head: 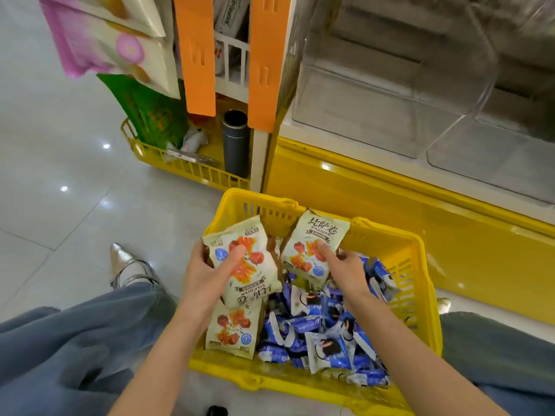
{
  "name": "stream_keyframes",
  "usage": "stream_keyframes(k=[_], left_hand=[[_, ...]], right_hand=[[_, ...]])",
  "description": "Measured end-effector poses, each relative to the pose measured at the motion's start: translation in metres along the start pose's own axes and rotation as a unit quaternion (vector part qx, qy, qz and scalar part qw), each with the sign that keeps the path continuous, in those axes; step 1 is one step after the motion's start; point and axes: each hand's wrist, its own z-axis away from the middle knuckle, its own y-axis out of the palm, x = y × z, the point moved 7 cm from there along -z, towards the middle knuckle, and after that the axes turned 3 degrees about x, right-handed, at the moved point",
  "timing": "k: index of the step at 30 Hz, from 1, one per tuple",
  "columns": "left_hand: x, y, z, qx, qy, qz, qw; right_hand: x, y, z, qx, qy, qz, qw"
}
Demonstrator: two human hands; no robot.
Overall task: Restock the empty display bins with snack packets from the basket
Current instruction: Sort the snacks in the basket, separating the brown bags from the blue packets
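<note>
A yellow plastic basket (420, 265) stands on the floor between my knees. It holds several blue snack packets (318, 331) and a cream packet with orange print (232, 331) at its left side. My left hand (207, 274) grips a stack of cream snack packets (249, 265) above the basket, thumb on the front. My right hand (345, 268) holds another cream packet (312, 244) upright beside it. Clear empty display bins (375, 94) sit on the yellow shelf unit at the upper right.
The yellow shelf base (390, 211) runs right behind the basket. Two orange upright strips (195, 55) and a low yellow wire rack (180, 166) with a dark cylinder (235, 145) stand at the left. Hanging snack bags (120, 49) overhang the tiled floor (60, 175).
</note>
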Motion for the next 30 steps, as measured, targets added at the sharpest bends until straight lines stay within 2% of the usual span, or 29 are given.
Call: stream_keyframes(k=[4,8,11,13,15,17,19,20,22,24,28,30], left_hand=[[-0.035,-0.041,-0.016,-0.083,0.039,0.051,0.994],[-0.042,-0.065,-0.022,-0.121,0.026,0.045,0.991],[-0.037,-0.072,-0.021,-0.121,0.010,0.024,0.992],[-0.033,-0.073,-0.020,-0.112,0.005,0.014,0.994],[-0.029,-0.073,-0.019,-0.104,-0.002,-0.011,0.995],[-0.025,-0.071,-0.018,-0.092,-0.007,-0.035,0.995],[-0.023,-0.065,-0.016,-0.078,-0.003,-0.072,0.994],[-0.022,-0.061,-0.014,-0.070,0.003,-0.093,0.993],[-0.020,-0.050,-0.005,-0.054,0.025,-0.124,0.990],[-0.017,-0.034,0.006,-0.022,0.050,-0.140,0.989],[-0.007,-0.010,0.023,0.081,0.097,-0.182,0.975],[-0.010,-0.022,0.020,0.039,0.143,-0.232,0.961]], right_hand=[[0.022,0.069,0.002,0.079,0.017,-0.024,0.996],[0.029,0.122,0.000,0.148,0.067,-0.028,0.986],[0.037,0.125,-0.010,0.121,0.030,0.133,0.983],[0.045,0.124,-0.016,0.122,-0.013,0.242,0.963],[0.048,0.127,-0.015,0.149,-0.039,0.279,0.948],[0.056,0.123,-0.008,0.120,-0.101,0.309,0.938],[0.073,0.110,0.017,0.070,-0.215,0.244,0.943],[0.075,0.107,0.034,0.105,-0.243,0.186,0.946],[0.060,0.115,0.066,0.271,-0.195,0.107,0.937],[0.032,0.116,0.087,0.371,-0.122,0.072,0.917],[0.007,0.092,0.084,0.329,-0.076,0.055,0.940],[-0.002,0.087,0.083,0.323,-0.058,0.055,0.943]])
